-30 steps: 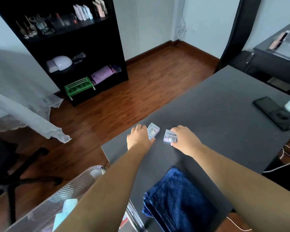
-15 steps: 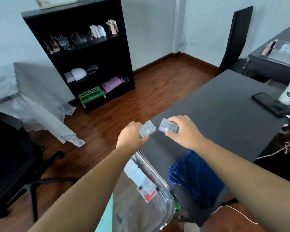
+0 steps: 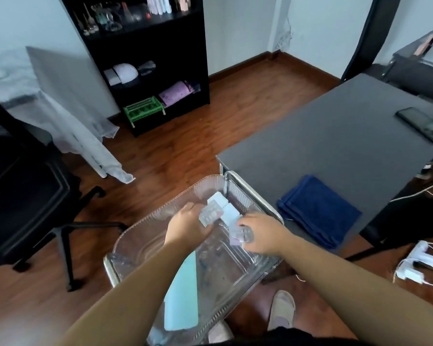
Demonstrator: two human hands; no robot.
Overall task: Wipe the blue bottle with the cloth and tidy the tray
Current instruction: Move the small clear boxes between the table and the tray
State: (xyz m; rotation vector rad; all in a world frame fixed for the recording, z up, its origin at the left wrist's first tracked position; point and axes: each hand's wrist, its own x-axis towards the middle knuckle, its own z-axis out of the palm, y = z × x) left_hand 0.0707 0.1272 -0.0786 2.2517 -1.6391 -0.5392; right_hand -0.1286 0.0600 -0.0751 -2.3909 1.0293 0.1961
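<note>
A clear ribbed plastic tray (image 3: 145,222) sits below me, left of the dark table. Both hands are inside it. My left hand (image 3: 188,227) grips a small clear plastic box (image 3: 210,215). My right hand (image 3: 260,233) grips another small clear box (image 3: 240,234). White cartons (image 3: 225,208) lie at the tray's far end. A light blue-green flat item (image 3: 183,293) lies in the tray under my left forearm. The folded dark blue cloth (image 3: 318,211) rests on the table's near corner. No blue bottle can be told apart in view.
The dark table (image 3: 335,136) carries a black phone (image 3: 420,123) at its far right. A black office chair (image 3: 23,186) stands left. A black shelf unit (image 3: 145,58) is across the wood floor. Chargers and cables (image 3: 420,265) lie on the floor right. My foot (image 3: 281,309) shows below the tray.
Both hands lifted the two small clear boxes off the table and carried them down and left into the tray. My view has tilted down over the tray.
</note>
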